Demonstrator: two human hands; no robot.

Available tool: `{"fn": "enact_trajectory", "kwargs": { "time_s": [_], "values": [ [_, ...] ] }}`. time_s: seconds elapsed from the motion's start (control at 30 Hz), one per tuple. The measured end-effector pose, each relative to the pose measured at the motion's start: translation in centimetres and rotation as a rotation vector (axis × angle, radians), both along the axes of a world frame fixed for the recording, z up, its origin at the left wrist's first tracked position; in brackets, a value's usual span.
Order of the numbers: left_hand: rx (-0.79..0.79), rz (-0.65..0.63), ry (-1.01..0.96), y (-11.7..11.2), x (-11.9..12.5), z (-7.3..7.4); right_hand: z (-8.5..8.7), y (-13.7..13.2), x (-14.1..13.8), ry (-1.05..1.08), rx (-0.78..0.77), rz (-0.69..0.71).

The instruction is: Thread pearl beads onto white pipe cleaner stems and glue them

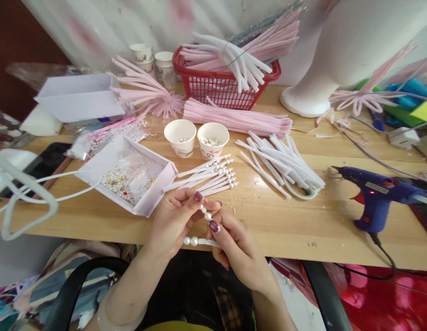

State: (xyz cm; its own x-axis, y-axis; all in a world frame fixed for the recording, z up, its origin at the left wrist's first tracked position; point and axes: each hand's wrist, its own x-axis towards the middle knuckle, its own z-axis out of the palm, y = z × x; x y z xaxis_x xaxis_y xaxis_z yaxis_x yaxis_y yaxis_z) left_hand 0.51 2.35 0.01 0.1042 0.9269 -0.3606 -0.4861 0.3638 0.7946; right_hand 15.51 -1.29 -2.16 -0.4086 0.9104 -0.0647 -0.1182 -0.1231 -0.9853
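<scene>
Above the table's front edge my two hands meet at a white pipe cleaner (209,242) carrying pearl beads. My left hand (177,218) pinches near a small pearl bead, thumb against fingers. Close beside it, my right hand (236,236) has its thumb and fingers closed round the pipe cleaner and a larger pearl bead (207,215). Two more pearl beads (190,241) sit on the stem below. Just beyond lie several bead-tipped white pipe cleaners (213,177). Farther back stand two paper cups of beads, the left cup (180,145) and the right cup (213,147).
A white box (158,188) with beads and packets sits left. White pipe cleaners (282,161) and a pink bundle (237,119) lie behind. A blue glue gun (375,197), its red light lit, stands right, cord hanging over the edge. A red basket (220,89) stands at the back.
</scene>
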Motion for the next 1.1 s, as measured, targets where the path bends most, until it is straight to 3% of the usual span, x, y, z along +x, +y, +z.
{"fn": "enact_trajectory", "kwargs": {
  "time_s": [0.4,0.77,1.1],
  "values": [
    [0.099,-0.034,0.208,0.1,-1.2,0.0,0.1,-0.1,0.0,0.003,-0.032,0.017],
    [0.057,-0.061,0.152,0.0,-0.7,0.3,-0.1,-0.1,0.0,-0.034,0.030,0.006],
    [-0.016,-0.141,-0.083,-0.3,-0.9,0.4,-0.4,-0.2,-0.2,0.007,0.006,-0.060]
  ]
}}
